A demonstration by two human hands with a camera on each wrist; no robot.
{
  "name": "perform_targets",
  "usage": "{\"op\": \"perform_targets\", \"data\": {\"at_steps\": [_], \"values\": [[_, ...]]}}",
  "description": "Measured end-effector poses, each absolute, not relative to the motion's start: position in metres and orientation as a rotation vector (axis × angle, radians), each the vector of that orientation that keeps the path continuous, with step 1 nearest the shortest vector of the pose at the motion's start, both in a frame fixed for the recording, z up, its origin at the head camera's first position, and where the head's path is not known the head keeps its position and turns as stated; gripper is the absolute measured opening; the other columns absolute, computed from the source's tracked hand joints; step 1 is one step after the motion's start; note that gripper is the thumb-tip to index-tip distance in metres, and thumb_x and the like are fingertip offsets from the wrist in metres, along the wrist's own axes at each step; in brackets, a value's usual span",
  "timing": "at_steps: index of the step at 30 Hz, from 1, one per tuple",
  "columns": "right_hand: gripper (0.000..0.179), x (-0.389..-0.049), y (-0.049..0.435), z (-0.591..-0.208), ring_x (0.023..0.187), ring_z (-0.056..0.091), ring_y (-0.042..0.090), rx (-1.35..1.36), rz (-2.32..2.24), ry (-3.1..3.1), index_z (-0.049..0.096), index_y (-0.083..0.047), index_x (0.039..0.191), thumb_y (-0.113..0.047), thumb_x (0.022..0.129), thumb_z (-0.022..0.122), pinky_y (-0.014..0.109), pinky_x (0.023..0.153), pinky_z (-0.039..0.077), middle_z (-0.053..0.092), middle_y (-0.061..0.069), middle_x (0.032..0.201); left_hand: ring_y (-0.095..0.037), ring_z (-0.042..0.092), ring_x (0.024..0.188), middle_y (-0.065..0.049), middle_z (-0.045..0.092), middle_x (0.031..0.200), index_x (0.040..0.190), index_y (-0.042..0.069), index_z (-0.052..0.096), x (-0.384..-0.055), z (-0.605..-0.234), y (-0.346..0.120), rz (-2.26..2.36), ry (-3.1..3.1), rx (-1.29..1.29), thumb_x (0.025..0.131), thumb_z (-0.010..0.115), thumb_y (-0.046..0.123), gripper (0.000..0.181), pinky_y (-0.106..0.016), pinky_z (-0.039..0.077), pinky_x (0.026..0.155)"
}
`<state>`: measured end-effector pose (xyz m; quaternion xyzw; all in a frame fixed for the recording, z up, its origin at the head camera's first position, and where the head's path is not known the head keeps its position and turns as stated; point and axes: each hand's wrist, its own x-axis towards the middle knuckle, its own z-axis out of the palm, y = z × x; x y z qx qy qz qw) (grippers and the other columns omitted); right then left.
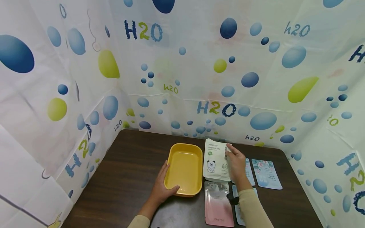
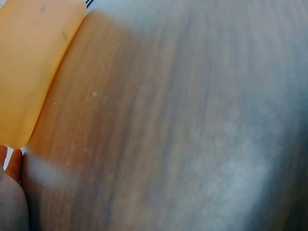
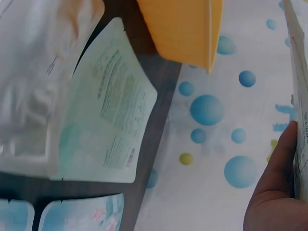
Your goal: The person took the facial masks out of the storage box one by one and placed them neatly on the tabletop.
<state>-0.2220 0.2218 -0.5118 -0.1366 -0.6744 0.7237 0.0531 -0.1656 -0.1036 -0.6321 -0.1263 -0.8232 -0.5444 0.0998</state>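
Observation:
My left hand [image 1: 162,186] grips a yellow plastic tray [image 1: 183,171] at its near left corner, fingers along the side and thumb at the front rim. Nothing shows inside the tray. In the left wrist view the tray's underside [image 2: 38,67] shows close over the wood. My right hand [image 1: 236,161] holds a white pouch [image 1: 215,158] by its right edge; it bears a cartoon bear and green print. Beside the thumb in the right wrist view, the pouch [image 3: 302,96] appears edge-on, raised above a pale green packet [image 3: 108,115] on the table.
A pink and silver packet [image 1: 219,205] lies in front of the pouch on the dark wooden table [image 1: 128,174]. Several blue packets, one with flowers [image 1: 266,174], lie to the right, partly under my right arm. A printed curtain [image 1: 185,72] stands behind the table.

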Motion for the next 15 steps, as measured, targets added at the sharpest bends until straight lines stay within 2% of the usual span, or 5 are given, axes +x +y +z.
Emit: {"op": "perform_targets", "data": {"at_steps": [3,5,10,15], "values": [[0.045,-0.222,0.227,-0.513,0.149,0.038,0.02,-0.432,2.219,-2.035,0.054,-0.009,0.148,-0.011,0.103,0.054,0.014,0.091,0.049,0.035,-0.001,0.166,-0.033,0.035,0.151,-0.008,0.03,0.169,0.155,0.006,0.041,-0.165,-0.633,-0.103,-1.615,-2.426,-0.376,0.069,0.089,0.036,0.103,-0.049,0.04,0.115],[0.044,-0.222,0.231,-0.513,0.147,0.04,0.019,-0.441,2.226,-2.025,0.055,-0.01,0.148,-0.01,0.103,0.054,0.012,0.086,0.05,0.036,-0.002,0.166,-0.033,0.035,0.151,-0.008,0.03,0.169,0.155,0.006,0.041,-0.165,-0.633,-0.104,-1.624,-2.417,-0.378,0.069,0.089,0.036,0.103,-0.043,0.039,0.116],[0.045,-0.221,0.241,-0.515,0.149,0.038,0.018,-0.457,2.215,-2.018,0.054,-0.008,0.148,-0.011,0.103,0.055,0.011,0.087,0.049,0.036,-0.003,0.166,-0.033,0.034,0.151,-0.008,0.03,0.169,0.155,0.006,0.041,-0.166,-0.634,-0.104,-1.638,-2.397,-0.389,0.069,0.089,0.036,0.103,-0.032,0.036,0.117],[0.044,-0.22,0.252,-0.515,0.149,0.037,0.015,-0.47,2.188,-2.031,0.054,-0.007,0.148,-0.012,0.104,0.054,0.009,0.087,0.048,0.035,-0.002,0.166,-0.033,0.033,0.151,-0.009,0.029,0.169,0.155,0.006,0.041,-0.166,-0.633,-0.104,-1.631,-2.398,-0.394,0.069,0.089,0.036,0.103,-0.036,0.037,0.117]]}}
